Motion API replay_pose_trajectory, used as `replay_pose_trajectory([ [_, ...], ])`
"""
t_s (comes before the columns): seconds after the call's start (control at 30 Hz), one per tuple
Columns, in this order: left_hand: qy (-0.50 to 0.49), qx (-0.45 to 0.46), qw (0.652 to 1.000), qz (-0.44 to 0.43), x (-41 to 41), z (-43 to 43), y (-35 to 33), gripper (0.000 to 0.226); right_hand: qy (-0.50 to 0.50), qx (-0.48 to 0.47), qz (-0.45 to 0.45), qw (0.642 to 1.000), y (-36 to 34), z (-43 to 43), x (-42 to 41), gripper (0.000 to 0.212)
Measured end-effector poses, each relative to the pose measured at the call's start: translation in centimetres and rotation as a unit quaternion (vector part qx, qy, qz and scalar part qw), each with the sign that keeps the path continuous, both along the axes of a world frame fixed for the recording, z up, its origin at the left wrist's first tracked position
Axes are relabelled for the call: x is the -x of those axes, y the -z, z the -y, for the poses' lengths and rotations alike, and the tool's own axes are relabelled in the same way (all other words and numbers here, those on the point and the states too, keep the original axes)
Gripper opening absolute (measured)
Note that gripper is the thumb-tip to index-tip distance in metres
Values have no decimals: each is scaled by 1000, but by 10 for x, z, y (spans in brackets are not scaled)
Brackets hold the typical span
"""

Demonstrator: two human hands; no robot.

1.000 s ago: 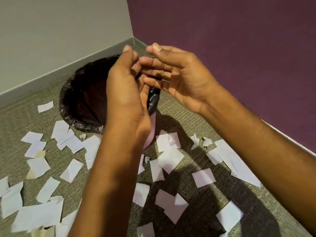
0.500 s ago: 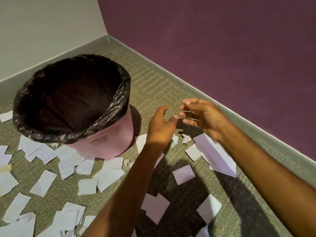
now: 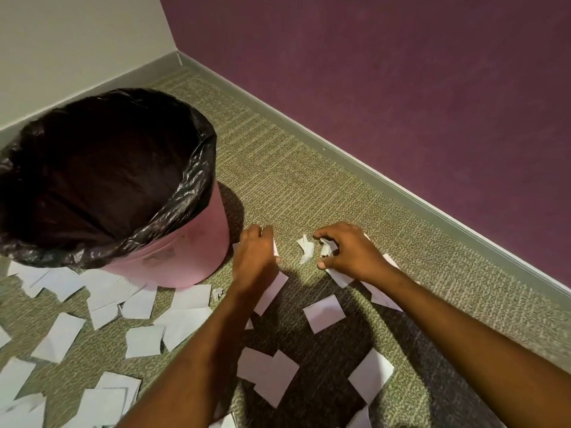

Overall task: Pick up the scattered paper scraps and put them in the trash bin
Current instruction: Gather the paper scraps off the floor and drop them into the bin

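Note:
A pink trash bin with a black liner stands on the carpet at the left. White paper scraps lie scattered around it, such as a flat scrap in front of my hands. My left hand is down on the floor just right of the bin, its fingers curled over a flat white scrap. My right hand pinches a small crumpled scrap on the carpet. Another crumpled scrap lies loose between the two hands.
Several more scraps cover the carpet at the lower left and near my forearms. A purple wall with a grey baseboard runs along the right. A pale wall meets it in the corner behind the bin.
Both hands came down from above the bin's mouth to the floor right of it. The right hand now pinches a crumpled scrap and the left hand lies on a flat one.

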State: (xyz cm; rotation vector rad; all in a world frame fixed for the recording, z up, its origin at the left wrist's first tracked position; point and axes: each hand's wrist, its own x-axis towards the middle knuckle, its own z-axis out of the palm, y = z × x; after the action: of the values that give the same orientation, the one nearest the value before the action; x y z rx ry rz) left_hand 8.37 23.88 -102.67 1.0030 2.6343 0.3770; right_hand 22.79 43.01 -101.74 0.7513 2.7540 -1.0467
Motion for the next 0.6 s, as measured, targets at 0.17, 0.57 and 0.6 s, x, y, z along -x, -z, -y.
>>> replay_pose_trajectory([
  [0.17,14,-17,999,-26,7,6,-3,64,-64,-99,-3,993,-1,6,3,83],
  [0.57,15,-19,999,-30,3,11,-4,44,-175,-156,29,972,-9,21,16,45],
  [0.6,15,-17,999,-27,4,10,-4,41,-174,-157,31,972,-8,21,16,44],
])
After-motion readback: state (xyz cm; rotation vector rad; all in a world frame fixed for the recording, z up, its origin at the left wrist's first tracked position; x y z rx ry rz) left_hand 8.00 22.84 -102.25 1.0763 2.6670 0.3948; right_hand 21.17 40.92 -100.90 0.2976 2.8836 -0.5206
